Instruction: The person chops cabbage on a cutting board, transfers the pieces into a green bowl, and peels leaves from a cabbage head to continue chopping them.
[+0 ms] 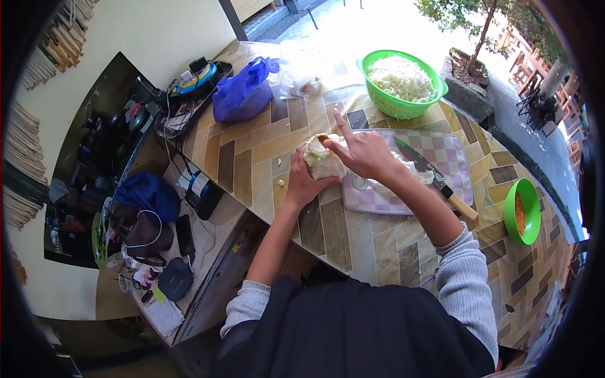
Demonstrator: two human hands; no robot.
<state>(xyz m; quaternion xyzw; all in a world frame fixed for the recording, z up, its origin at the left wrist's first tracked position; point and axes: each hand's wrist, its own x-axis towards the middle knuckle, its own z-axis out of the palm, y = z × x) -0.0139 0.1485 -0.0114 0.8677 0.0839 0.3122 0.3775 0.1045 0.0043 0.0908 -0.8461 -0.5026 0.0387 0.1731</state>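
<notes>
My left hand (304, 179) is wrapped around a pale, whitish-green chunk of cabbage (323, 165) above the table, near the board's left edge. A brownish hollow shows at its top. My right hand (365, 153) is over the right side of the chunk, with the index finger stretched out and the thumb apart from it, its tip at the top of the chunk. The other right fingers are partly hidden. Under my right forearm, white cabbage pieces (423, 176) lie on a pink-and-white checked cutting board (446, 143). A knife (444, 188) with a wooden handle rests across its right side.
A green colander (397, 108) heaped with shredded cabbage (400, 77) stands at the back. On the right is a green bowl (533, 217) with orange bits. A blue plastic bag (242, 101) and a clear bag (299, 85) sit back left. Bags and papers crowd a lower surface (211, 236).
</notes>
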